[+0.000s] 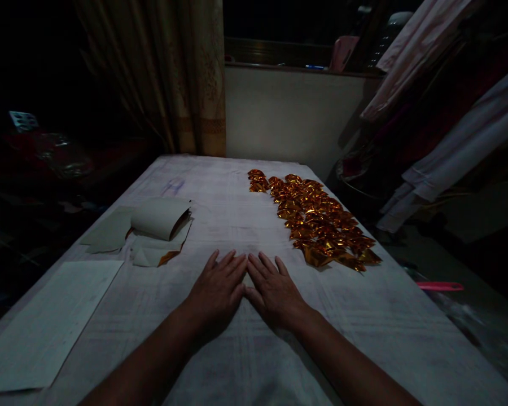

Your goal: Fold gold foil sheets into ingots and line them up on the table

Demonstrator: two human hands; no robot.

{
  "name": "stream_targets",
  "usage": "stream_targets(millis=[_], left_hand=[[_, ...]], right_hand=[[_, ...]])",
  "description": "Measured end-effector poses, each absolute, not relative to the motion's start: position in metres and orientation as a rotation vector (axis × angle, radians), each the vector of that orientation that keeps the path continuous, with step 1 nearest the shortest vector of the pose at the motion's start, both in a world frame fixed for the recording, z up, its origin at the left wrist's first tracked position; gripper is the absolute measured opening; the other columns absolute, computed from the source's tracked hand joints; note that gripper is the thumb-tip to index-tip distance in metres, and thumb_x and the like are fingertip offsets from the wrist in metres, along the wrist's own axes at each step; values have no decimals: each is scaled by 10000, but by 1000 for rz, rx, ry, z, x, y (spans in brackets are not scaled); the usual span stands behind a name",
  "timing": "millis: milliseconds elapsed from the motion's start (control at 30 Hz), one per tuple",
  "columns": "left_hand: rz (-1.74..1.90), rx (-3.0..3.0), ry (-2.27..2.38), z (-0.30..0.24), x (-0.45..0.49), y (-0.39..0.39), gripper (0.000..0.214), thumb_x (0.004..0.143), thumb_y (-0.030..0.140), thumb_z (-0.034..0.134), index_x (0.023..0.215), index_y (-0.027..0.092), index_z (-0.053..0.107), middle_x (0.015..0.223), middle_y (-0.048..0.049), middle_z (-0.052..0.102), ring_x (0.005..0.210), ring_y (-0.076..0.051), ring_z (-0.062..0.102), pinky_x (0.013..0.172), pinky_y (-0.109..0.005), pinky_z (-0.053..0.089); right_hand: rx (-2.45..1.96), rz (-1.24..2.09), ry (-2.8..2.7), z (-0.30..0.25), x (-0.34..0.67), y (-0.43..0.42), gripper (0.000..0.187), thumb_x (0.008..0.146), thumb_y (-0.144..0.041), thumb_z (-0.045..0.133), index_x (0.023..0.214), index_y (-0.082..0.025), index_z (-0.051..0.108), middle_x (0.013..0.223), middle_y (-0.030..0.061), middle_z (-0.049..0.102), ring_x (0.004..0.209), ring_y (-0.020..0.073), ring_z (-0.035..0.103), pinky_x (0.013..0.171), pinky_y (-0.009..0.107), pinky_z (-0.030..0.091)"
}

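My left hand [218, 288] and my right hand [273, 292] lie flat, palms down, side by side on the white cloth-covered table [364, 316], thumbs touching. Their fingers are stretched out and hold nothing. Between the thumbs a small pale patch shows; I cannot tell whether it is paper or cloth. To the right of my right hand runs a long heap of several folded gold-orange foil pieces [317, 220]. Left of my left hand lies a stack of pale sheets with gold backing [158, 228], the top one curled up.
A large flat pale sheet [46, 327] covers the table's near left corner. A curtain [173, 73] hangs behind the table's far edge. Clothes [449, 113] hang on the right. A pink object [440, 286] lies past the table's right edge. The room is dark.
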State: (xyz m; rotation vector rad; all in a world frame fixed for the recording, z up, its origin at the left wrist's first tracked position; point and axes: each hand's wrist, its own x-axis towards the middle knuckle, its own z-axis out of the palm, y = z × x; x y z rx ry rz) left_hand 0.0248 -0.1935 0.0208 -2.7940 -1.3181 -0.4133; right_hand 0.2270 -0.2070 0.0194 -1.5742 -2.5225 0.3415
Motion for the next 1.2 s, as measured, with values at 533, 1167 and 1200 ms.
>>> stream_targets(millis=[533, 1167, 1200], left_hand=[[-234, -2763, -1391, 18, -9, -199, 512, 1047, 418, 326, 1502, 223, 460, 1524, -60, 518, 1447, -272, 414, 1238, -540, 77], [-244, -2729, -1352, 47, 11, -176, 211, 930, 143, 546, 1010, 220, 725, 977, -75, 765, 930, -252, 682, 1063, -530, 370], [-221, -2727, -1341, 47, 13, -175, 216, 918, 117, 533, 982, 195, 725, 942, -94, 758, 894, -255, 683, 1041, -519, 387]], right_hand=[[-1623, 359, -2550, 26, 227, -208, 620, 1026, -494, 428, 1561, -188, 361, 1637, 100, 294, 1530, 330, 204, 1220, 612, 157], [-1595, 281, -2461, 23, 218, -198, 475, 1018, -357, 475, 1474, -224, 481, 1572, 62, 446, 1477, 319, 327, 1191, 614, 200], [-1592, 271, -2454, 23, 219, -198, 467, 1012, -356, 489, 1461, -229, 494, 1563, 61, 461, 1469, 318, 340, 1189, 610, 207]])
